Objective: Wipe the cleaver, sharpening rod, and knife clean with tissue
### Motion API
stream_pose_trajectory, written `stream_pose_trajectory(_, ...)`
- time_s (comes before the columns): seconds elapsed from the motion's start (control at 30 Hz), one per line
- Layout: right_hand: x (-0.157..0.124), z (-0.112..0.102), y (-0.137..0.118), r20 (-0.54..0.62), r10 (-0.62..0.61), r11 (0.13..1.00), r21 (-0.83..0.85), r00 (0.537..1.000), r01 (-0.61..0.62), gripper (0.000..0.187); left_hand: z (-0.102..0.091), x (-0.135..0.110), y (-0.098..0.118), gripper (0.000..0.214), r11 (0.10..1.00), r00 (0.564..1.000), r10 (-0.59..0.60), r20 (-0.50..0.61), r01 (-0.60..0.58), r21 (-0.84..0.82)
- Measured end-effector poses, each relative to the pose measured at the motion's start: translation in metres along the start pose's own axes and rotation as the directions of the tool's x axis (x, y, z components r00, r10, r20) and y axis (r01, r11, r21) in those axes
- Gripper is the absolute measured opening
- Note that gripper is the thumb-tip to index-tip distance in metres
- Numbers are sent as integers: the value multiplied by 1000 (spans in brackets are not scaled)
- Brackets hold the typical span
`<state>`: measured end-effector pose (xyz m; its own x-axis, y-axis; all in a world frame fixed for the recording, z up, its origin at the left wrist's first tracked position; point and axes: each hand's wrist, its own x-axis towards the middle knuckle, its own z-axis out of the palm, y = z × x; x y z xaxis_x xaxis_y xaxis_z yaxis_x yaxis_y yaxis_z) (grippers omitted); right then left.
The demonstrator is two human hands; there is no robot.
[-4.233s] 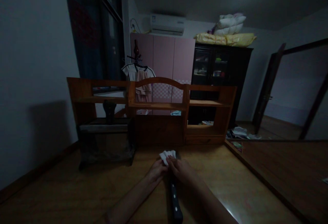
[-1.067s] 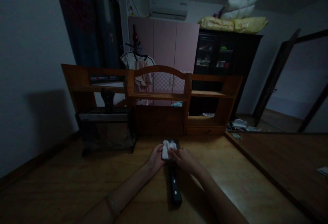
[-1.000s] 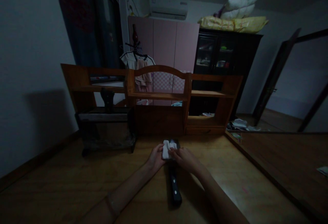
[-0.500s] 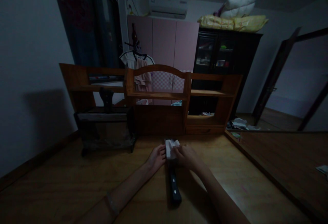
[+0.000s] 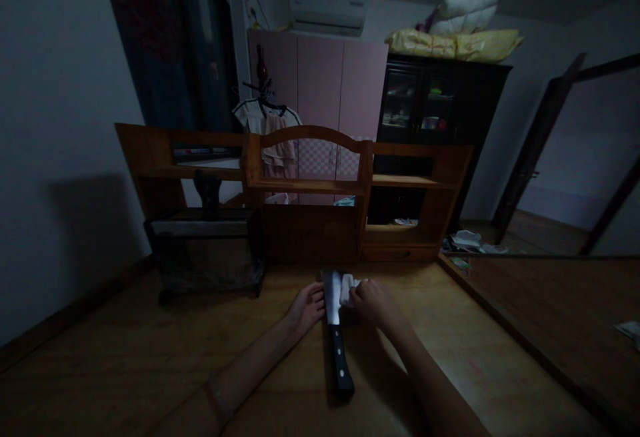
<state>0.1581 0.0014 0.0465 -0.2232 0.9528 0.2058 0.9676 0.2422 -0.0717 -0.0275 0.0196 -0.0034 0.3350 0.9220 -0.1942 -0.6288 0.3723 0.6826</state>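
Note:
A cleaver lies on the wooden tabletop (image 5: 150,364), its bare blade (image 5: 331,297) pointing away from me and its black riveted handle (image 5: 341,364) toward me. My right hand (image 5: 375,305) pinches a small white cloth (image 5: 349,287) at the blade's right edge. My left hand (image 5: 306,307) rests with curled fingers against the blade's left side, holding it down. The room is dim.
A wooden shelf unit (image 5: 310,190) stands across the far edge of the table. A dark rack (image 5: 205,244) sits at its left end. A second dark wooden surface (image 5: 560,317) adjoins on the right. Behind are a pink wardrobe (image 5: 320,84) and a black cabinet (image 5: 435,117).
The white cloth has slid from on top of the blade to its right edge with my right hand, uncovering the metal. My left hand has stayed in place.

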Motion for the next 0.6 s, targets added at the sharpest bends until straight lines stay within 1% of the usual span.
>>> stream_pose_trajectory(0.07,-2,0,-5,-8,-19,1000,14,1000,19,41,0,0,0,10,1000,1000,0,6,1,-1)
stream_pose_trajectory(0.13,-3,0,-13,4,-98,992,83,995,98,47,1,1,0,12,1000,1000,-4,13,4,-7)
stream_pose_trajectory(0.23,-5,-1,-24,25,-243,951,204,970,233,56,3,3,-1,16,1000,1000,-4,16,5,-28)
stream_pose_trajectory(0.3,-5,-1,-26,27,-263,943,218,964,251,57,3,4,-1,16,999,1000,-5,13,5,-39)
stream_pose_trajectory(0.37,-4,-1,-23,19,-222,958,189,975,214,55,2,5,-1,14,999,1000,-5,9,6,-40)
stream_pose_trajectory(0.47,-2,-1,-14,-12,-114,988,102,993,115,47,-1,4,-1,11,1000,1000,-9,11,10,-29)
stream_pose_trajectory(0.6,1,1,-4,-34,10,1000,12,999,-10,38,-1,1,0,10,1000,1000,-12,14,12,-20)
